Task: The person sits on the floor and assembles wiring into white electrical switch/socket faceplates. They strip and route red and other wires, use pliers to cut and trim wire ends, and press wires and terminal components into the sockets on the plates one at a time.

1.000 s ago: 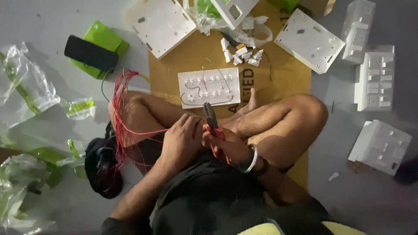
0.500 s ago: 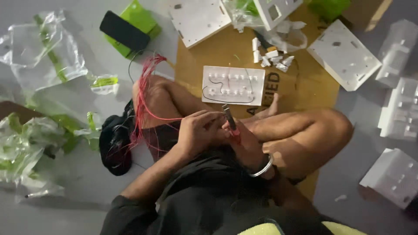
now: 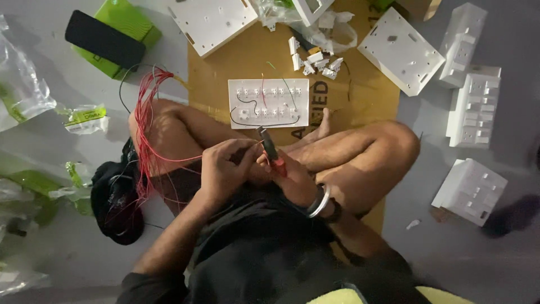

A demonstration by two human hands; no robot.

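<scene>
I sit cross-legged on a brown cardboard sheet [image 3: 360,107]. My left hand [image 3: 225,169] pinches a thin red wire [image 3: 169,160] that runs left to a bundle of red wires [image 3: 147,107] draped over my knee. My right hand [image 3: 284,174] grips a red-handled plier-like tool [image 3: 271,152], its dark jaws pointing up toward the wire's end. Just beyond the tool lies a white switchboard plate [image 3: 269,103], back side up, with short black, red and green wires across its terminals.
White switchboard plates [image 3: 214,22] [image 3: 400,49] and moulded white boxes [image 3: 473,110] [image 3: 470,191] lie around. Small white switch pieces [image 3: 315,59] sit on the cardboard. A black phone [image 3: 104,39] rests on a green box at the left, near crumpled plastic bags [image 3: 22,84] and a black cloth [image 3: 115,197].
The view has shifted, so everything sits lower and further right in frame. Both hands stay together at my lap with the tool and red wire, hardly moving.
</scene>
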